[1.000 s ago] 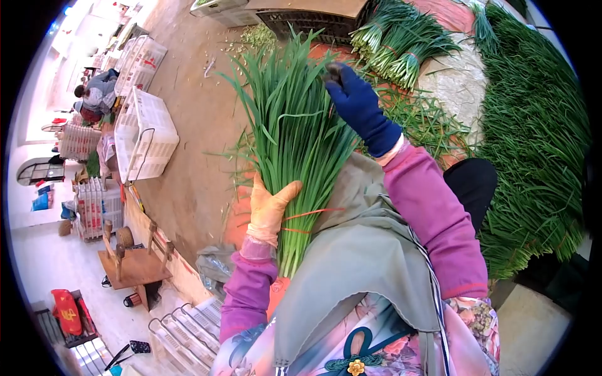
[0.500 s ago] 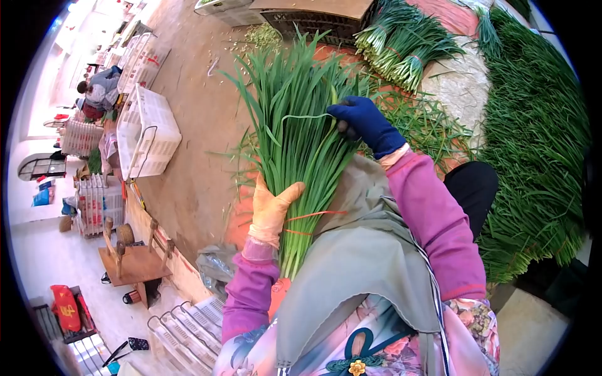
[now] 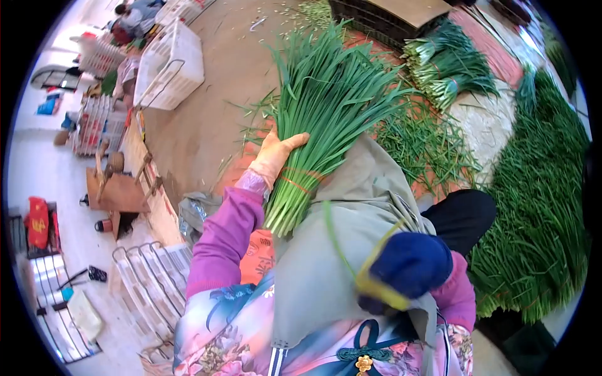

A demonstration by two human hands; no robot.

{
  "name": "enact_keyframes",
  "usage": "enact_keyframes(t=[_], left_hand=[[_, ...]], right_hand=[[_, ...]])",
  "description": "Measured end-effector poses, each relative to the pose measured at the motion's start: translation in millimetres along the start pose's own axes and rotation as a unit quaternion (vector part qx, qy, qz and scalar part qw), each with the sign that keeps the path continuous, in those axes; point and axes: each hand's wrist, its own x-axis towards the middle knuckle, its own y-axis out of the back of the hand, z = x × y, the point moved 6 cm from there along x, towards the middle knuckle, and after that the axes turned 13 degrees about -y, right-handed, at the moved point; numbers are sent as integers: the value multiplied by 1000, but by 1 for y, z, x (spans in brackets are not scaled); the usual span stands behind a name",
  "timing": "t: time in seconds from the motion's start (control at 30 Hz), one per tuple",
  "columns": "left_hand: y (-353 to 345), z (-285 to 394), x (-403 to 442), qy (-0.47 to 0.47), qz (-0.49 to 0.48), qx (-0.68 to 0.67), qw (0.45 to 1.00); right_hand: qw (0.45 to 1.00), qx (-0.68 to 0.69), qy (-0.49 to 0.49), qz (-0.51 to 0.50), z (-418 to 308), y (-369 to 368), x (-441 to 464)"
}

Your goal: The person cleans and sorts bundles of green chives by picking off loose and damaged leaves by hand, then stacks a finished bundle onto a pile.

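A thick bundle of long green leafy stalks [image 3: 326, 106] lies at the centre, its pale stem ends at the edge of a grey apron [image 3: 351, 219]. Red bands [image 3: 301, 178] circle the stems. My left hand [image 3: 276, 153], in a pale orange glove, grips the bundle's left side just above the bands. Over the apron at lower right is my right hand [image 3: 407, 269] in a dark blue glove, blurred by motion. It is closed on a few yellow-green leaves [image 3: 376, 269], well apart from the bundle.
Tied bundles [image 3: 448, 62] lie at the upper right, beside a large heap of green stalks [image 3: 533, 207]. Loose leaves [image 3: 426, 147] litter the orange sheet. White crates [image 3: 169, 66], a wooden stool [image 3: 119, 188] and a person [image 3: 135, 19] are on the left.
My right hand has moved from the bundle's upper leaves down over the apron, carrying yellow-green leaves. My left hand still grips the bundle, which now leans more to the right. The view has shifted.
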Motion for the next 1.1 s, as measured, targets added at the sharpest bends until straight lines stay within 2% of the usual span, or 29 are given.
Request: enact_keyframes(t=[0.03,0.07,0.1,0.17,0.2,0.23,0.27,0.3,0.33,0.37,0.4,0.43,0.5,0.53,0.6,0.63,0.7,0.77,0.9,0.93,1.0,1.1], left_hand=[[3,-4,2,6,-1,-12,1000],[6,-5,2,6,6,-12,1000],[6,-4,0,28,3,-20,999],[7,-8,-1,66,-6,-18,998],[10,-10,1,67,-8,-17,998],[11,-16,5,65,-31,-47,996],[9,-17,9,62,-55,-78,994],[9,-10,16,16,-64,-42,997],[4,-4,20,16,-70,-41,997],[-2,7,23,14,-78,-26,997],[-9,16,27,12,-86,-10,996],[-15,23,29,-23,-67,-12,997],[-18,20,35,-11,-74,-23,997],[-20,17,36,9,-74,-35,997],[-26,30,20,22,-47,-20,998],[-28,29,19,0,-56,-46,997],[-27,25,14,-17,-72,-67,995],[-13,23,9,-27,0,-75,997],[19,6,10,-34,67,-103,992],[21,6,7,-33,70,-103,992],[21,6,2,-18,77,-177,981],[27,8,-6,-8,82,-167,983]], right_hand=[[999,-28,23,0,-20,3,0],[999,21,37,5,-26,10,-8],[989,121,53,60,-25,25,-20],[917,276,98,270,-12,56,-57],[875,260,79,400,-6,73,-75],[822,137,-39,552,-5,85,-93],[807,96,-117,570,8,100,-109],[795,31,-267,544,30,116,-123],[759,-32,-412,503,52,126,-133],[756,-33,-411,508,68,128,-135],[727,-338,-422,423,73,128,-122],[622,-609,-394,295,76,120,-106],[759,-473,-324,308,71,108,-55],[783,-498,-231,293,67,98,-26],[784,-559,-160,217,65,77,28],[761,-606,-102,209,64,69,48],[751,-621,-85,208,77,72,73],[747,-620,-123,205,106,79,77],[760,-605,-178,155,124,65,70],[760,-603,-203,133,129,58,66],[759,-606,-174,162,127,47,64],[746,-612,-196,177,122,34,65]])
